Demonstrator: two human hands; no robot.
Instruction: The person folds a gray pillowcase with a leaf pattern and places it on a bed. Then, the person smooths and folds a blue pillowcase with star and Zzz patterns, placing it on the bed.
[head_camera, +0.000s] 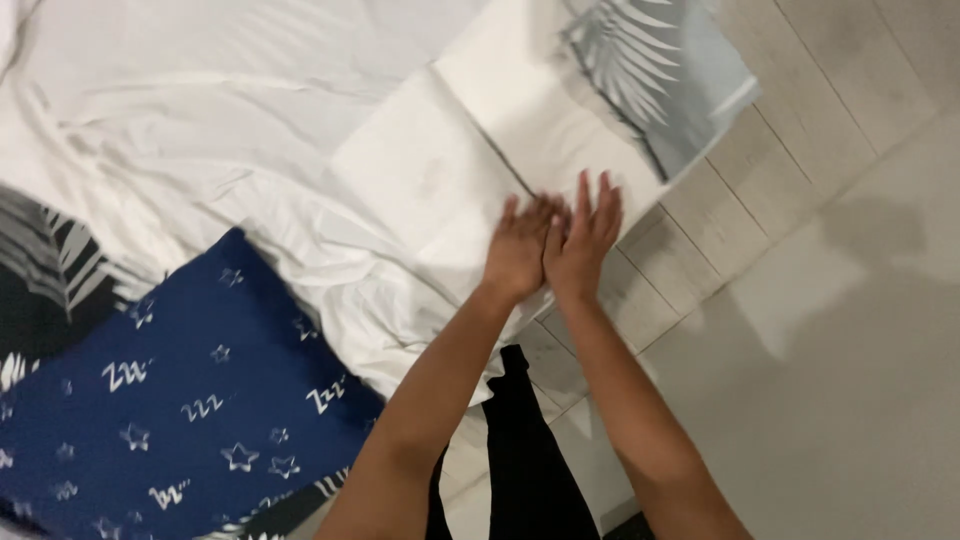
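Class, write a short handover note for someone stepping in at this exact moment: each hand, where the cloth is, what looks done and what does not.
Left hand: open, flat, palm down on the folded white cloth, near its edge.
Right hand: open, fingers spread, pressed beside the left, thumbs touching. Neither hand grips anything.
The folded cloth lies at the bed's edge on the rumpled white sheet, its fold line running diagonally.
Nearby: a navy star-print pillow to the left and a grey leaf-print fabric past the cloth.
Done: cloth folded over at least once.
Left: the sheet around it is wrinkled, not smoothed.
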